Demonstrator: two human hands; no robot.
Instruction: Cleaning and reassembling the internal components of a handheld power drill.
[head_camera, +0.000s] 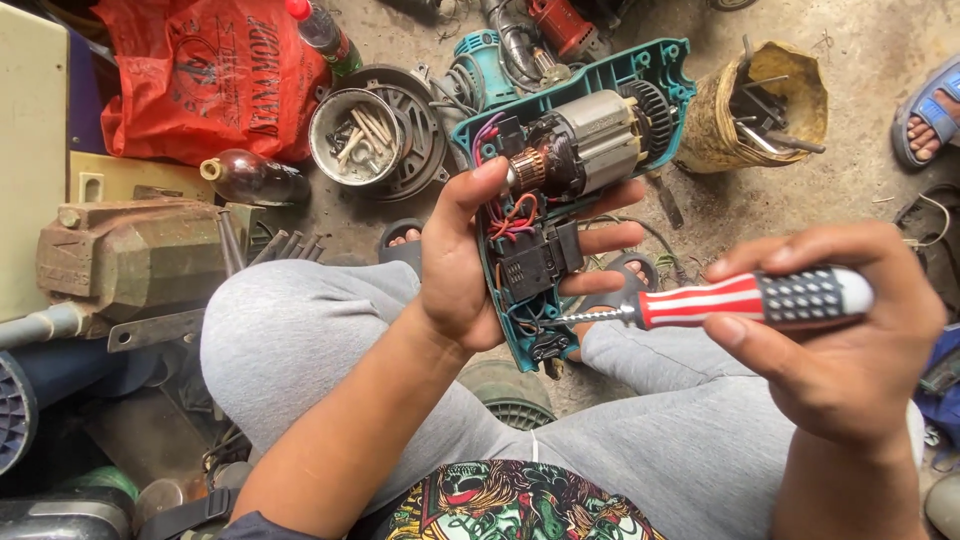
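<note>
Dusty concrete floor (780, 200); on it red plastic bag (200, 75), brown bottle (255, 180), tin of screws (355, 138), rusty vise (130, 255).

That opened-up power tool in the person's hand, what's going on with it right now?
A person sitting on the ground holds an opened teal power drill in the left hand, its motor and wiring exposed. The right hand grips a screwdriver with a striped red, white and blue handle, its tip at the lower end of the housing. A metal bowl of small parts and a bench vise sit nearby.
</note>
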